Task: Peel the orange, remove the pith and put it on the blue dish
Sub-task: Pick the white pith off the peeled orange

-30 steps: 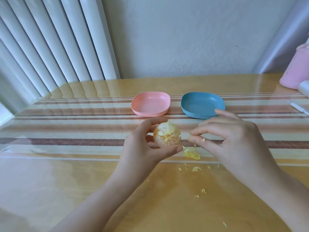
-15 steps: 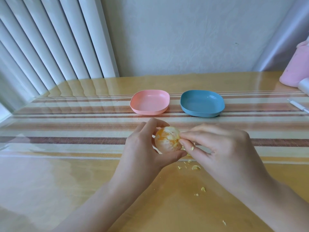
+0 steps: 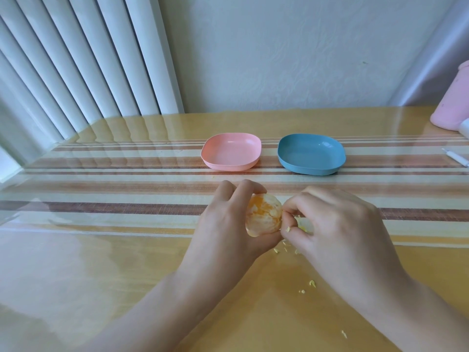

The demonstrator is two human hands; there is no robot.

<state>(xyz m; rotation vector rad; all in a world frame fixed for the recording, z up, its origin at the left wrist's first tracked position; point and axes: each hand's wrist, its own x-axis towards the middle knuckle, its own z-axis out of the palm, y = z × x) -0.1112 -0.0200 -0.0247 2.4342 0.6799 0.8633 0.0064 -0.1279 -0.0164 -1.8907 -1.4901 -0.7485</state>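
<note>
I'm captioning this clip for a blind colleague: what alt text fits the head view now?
A person's left hand holds a peeled orange over a glossy wooden table while the right hand pinches at its side. Beyond them an empty pink dish and an empty blue dish sit side by side, and small pith scraps lie on the table.

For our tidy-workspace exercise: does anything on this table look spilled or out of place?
Yes: small yellowish scraps lie scattered loose on the table, beside and nearer than the orange.

white textured wall [image 3: 279,47] | vertical blinds [image 3: 76,59] left — daylight | glossy wooden table [image 3: 101,262], striped runner [image 3: 114,207]
</note>
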